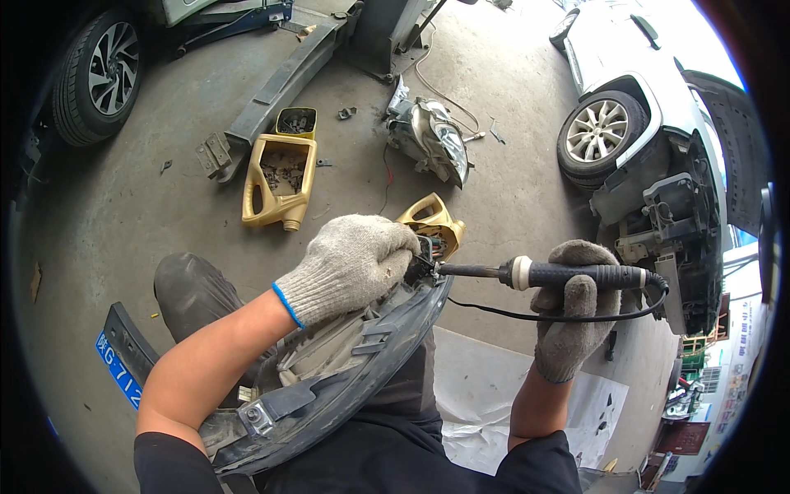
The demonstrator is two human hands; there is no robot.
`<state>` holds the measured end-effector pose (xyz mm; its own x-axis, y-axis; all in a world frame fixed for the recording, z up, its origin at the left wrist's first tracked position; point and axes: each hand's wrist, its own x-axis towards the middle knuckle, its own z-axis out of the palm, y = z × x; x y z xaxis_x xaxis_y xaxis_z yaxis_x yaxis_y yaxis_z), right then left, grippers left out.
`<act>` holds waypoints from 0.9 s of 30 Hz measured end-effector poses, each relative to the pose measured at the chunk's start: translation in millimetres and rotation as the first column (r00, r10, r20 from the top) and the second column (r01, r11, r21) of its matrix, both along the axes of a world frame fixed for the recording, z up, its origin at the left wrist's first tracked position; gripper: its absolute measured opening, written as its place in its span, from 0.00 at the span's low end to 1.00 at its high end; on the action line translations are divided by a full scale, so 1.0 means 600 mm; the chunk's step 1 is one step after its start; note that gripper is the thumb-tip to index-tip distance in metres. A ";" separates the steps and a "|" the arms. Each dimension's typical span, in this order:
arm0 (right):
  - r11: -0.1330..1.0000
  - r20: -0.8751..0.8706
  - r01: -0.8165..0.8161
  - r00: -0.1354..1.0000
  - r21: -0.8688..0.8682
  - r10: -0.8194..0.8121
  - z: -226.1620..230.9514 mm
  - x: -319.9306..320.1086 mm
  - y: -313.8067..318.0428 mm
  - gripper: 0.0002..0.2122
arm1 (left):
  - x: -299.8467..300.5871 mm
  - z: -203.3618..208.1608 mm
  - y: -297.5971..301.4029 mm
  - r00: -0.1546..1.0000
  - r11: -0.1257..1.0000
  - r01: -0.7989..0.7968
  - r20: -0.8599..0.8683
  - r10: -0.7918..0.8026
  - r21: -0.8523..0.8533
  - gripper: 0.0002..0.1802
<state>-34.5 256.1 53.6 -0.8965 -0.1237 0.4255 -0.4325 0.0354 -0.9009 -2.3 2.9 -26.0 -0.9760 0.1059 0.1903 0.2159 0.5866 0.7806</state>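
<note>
My left hand (354, 265), in a grey knit glove, grips the upper end of a curved black plastic car part (354, 370) that rests across my lap. My right hand (572, 317), gloved in darker grey, holds a soldering iron (568, 276) by its black handle. The iron's metal tip points left and touches the part right beside my left fingers. Its black cord loops under the handle.
A cut-open yellow oil jug (280, 181) with small parts lies on the concrete floor, with a headlight unit (432, 136) beyond it. A white car (650, 123) with its bumper removed stands at right. A blue plate (119, 370) is at lower left, white sheeting (477, 395) by my legs.
</note>
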 end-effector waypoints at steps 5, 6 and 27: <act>0.999 -0.025 0.048 0.999 0.020 -0.048 0.000 0.001 -0.009 0.24 | -0.001 0.000 0.001 1.000 1.000 -0.001 0.010 0.001 0.003 0.09; 0.999 -0.025 0.049 0.999 0.020 -0.048 0.000 0.001 -0.009 0.24 | -0.001 0.000 0.001 1.000 1.000 -0.002 0.014 0.002 0.006 0.10; 0.999 -0.013 -0.035 0.999 -0.002 0.035 -0.003 -0.002 0.007 0.24 | -0.001 0.000 0.000 1.000 1.000 0.018 -0.012 -0.018 -0.002 0.10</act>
<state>-35.8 260.1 51.8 -0.8859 -0.1542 0.4374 -0.4451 0.0178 -0.8953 -2.9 2.8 -26.1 -0.9715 0.1241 0.2018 0.2360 0.5840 0.7767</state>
